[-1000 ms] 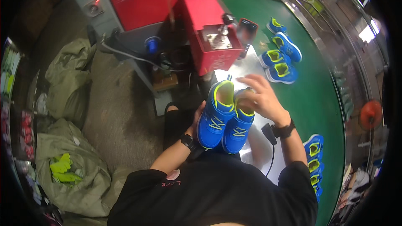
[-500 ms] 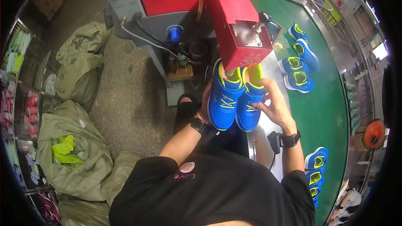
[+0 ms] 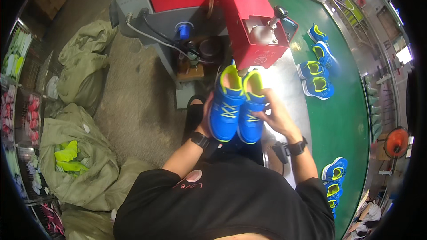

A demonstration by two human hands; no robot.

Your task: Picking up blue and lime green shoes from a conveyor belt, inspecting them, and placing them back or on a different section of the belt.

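Note:
A pair of blue sneakers with lime-green lining and laces is held side by side, toes toward me, just below the red machine head. My left hand grips the outer side of the left sneaker, its fingers partly hidden behind the shoe. My right hand is closed on the right sneaker, with fingers at the collar and thumb near the strap. The heel ends sit close under the machine head; whether they touch it cannot be told.
Several more blue sneakers stand on the green conveyor belt at right, in two groups. A steel edge borders the belt. Green sacks lie on the floor at left, beside racks of shoe parts. An orange fan stands far right.
Both hands have shifted left and slightly toward me with the pair of sneakers, away from beneath the red machine head. The grip looks the same.

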